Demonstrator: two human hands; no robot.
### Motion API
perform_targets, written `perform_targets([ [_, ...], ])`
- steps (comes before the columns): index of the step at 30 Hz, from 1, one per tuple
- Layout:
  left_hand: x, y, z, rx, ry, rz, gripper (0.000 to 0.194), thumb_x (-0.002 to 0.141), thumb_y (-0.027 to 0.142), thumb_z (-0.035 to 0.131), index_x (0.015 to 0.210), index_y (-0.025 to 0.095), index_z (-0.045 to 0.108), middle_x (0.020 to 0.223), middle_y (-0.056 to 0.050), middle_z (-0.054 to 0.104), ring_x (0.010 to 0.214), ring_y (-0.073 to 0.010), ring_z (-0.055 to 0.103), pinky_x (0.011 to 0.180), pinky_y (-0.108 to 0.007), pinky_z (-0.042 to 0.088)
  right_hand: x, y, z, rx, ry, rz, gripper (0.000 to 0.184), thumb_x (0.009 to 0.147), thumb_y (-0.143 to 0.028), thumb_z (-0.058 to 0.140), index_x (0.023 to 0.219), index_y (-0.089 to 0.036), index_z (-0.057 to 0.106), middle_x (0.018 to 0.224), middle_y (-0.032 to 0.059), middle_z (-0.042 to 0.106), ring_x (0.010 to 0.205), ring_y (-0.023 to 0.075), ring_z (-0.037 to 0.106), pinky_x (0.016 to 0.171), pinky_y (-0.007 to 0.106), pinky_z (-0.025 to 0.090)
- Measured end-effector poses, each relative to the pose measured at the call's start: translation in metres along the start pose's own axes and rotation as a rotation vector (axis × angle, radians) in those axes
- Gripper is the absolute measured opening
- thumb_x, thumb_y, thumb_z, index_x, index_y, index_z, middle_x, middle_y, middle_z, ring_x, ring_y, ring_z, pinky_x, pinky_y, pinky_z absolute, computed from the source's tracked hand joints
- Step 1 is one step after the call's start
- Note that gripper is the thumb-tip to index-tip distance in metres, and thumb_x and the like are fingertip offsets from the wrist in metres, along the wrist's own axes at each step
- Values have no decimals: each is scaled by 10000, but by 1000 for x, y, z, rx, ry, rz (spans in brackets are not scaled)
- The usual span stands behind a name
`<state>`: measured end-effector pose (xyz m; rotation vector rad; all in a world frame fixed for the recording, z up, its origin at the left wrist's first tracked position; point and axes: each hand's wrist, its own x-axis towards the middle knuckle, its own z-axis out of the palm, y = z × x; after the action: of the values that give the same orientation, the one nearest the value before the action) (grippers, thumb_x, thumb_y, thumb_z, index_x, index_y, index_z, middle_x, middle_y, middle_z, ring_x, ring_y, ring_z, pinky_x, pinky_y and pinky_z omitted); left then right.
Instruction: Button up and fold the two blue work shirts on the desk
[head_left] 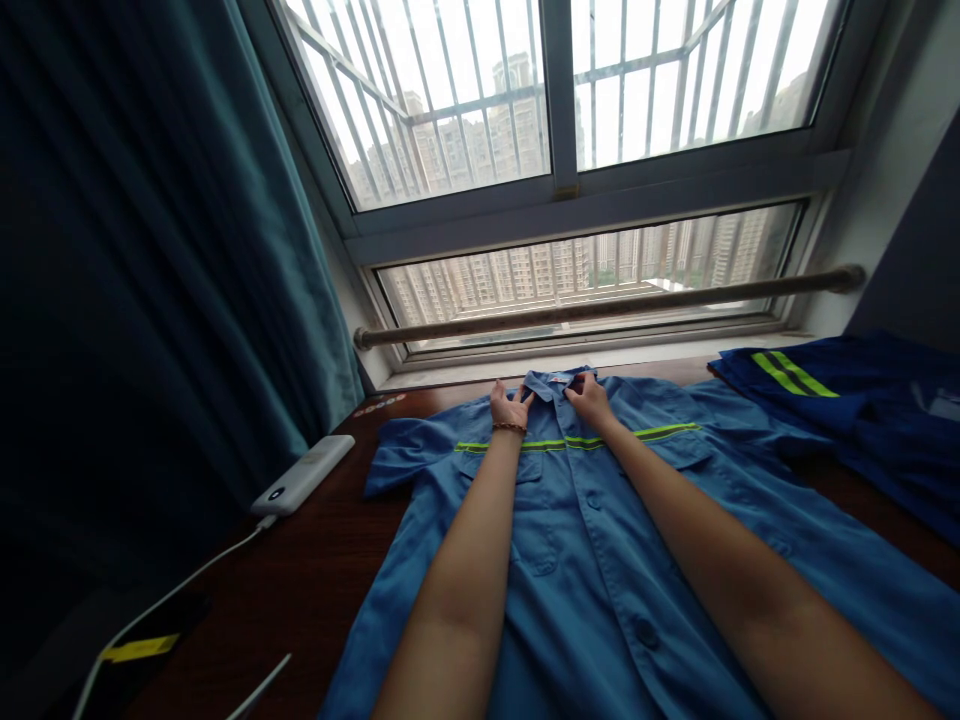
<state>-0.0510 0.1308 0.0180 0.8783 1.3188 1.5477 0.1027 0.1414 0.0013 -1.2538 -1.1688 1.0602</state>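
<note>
A blue short-sleeved work shirt (555, 540) lies front side up, with a yellow-green reflective stripe across its chest and buttons down its placket. My left hand (510, 408), with a bracelet at the wrist, is at the left side of the collar (538, 386). Its fingers are apart, and the inner ones touch the collar edge. On the other side, my right hand (589, 400) pinches the right collar flap between thumb and fingers. Both forearms reach over the shirt front and hide parts of it.
On the dark wooden surface (315, 580), a white power bank (304, 476) with a white cable stands left of the shirt. Folded darker blue clothing (885, 410) lies at the right. Behind are a metal rail (607, 310) and a window; a teal curtain (187, 200) hangs left.
</note>
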Motion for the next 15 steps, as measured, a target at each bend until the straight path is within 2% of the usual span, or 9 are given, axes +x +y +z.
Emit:
perform_targets([
  [2, 2, -2, 1, 159, 107, 79, 436, 843, 203, 315, 1270, 254, 247, 1275, -93, 370, 1157, -195, 416, 869, -358, 428, -5, 3, 2, -209, -45, -111, 594, 624, -174, 650, 1167, -146, 412, 1142, 127, 524, 1103, 247, 440, 938, 354, 321],
  [4, 1, -5, 6, 223, 143, 158, 417, 821, 168, 346, 1235, 219, 321, 1283, -88, 374, 1205, -189, 350, 951, -348, 362, -9, 6, 5, -559, -70, -210, 703, 652, -250, 637, 1267, -112, 326, 1269, 149, 410, 1219, 295, 273, 1003, 419, 195],
  [6, -3, -10, 12, 382, 54, 340, 367, 792, 149, 396, 1155, 189, 434, 1254, -78, 419, 1207, -179, 341, 1009, -322, 295, -12, 10, 8, -881, -29, -204, 742, 728, -374, 550, 1324, -72, 230, 1335, 158, 313, 1250, 337, 161, 1009, 477, 117],
  [7, -5, -13, 16, 539, -28, 464, 344, 784, 143, 404, 1120, 173, 472, 1226, -78, 452, 1188, -175, 364, 1018, -312, 283, -12, 11, 8, -967, 19, -169, 741, 757, -417, 498, 1335, -57, 204, 1344, 161, 292, 1246, 354, 149, 1002, 493, 111],
  [9, -11, -20, 24, 905, -217, 677, 326, 769, 149, 417, 1080, 139, 514, 1154, -93, 513, 1127, -183, 427, 1005, -318, 303, -13, 10, 6, -1050, 129, -156, 718, 795, -427, 422, 1349, -52, 162, 1353, 163, 270, 1230, 364, 173, 988, 490, 144],
  [10, -13, -24, 27, 1052, -291, 734, 325, 756, 159, 435, 1066, 127, 527, 1127, -101, 531, 1102, -192, 449, 991, -328, 321, -14, 8, 4, -1072, 186, -199, 691, 809, -392, 401, 1356, -61, 138, 1361, 157, 254, 1228, 355, 180, 985, 477, 159],
  [13, -17, -33, 32, 1210, -388, 756, 310, 717, 198, 498, 1012, 148, 575, 1128, -95, 537, 1093, -211, 455, 964, -341, 347, -19, -4, -4, -1149, 271, -491, 652, 804, -198, 365, 1377, -155, 55, 1407, 71, 177, 1265, 283, 102, 1008, 429, 123],
  [15, -18, -35, 31, 1257, -395, 768, 310, 735, 239, 491, 1030, 197, 578, 1174, -69, 511, 1122, -205, 429, 963, -344, 344, -24, -13, -7, -1212, 209, -690, 699, 766, -106, 366, 1376, -238, 51, 1413, -5, 172, 1279, 235, 54, 1025, 411, 65],
])
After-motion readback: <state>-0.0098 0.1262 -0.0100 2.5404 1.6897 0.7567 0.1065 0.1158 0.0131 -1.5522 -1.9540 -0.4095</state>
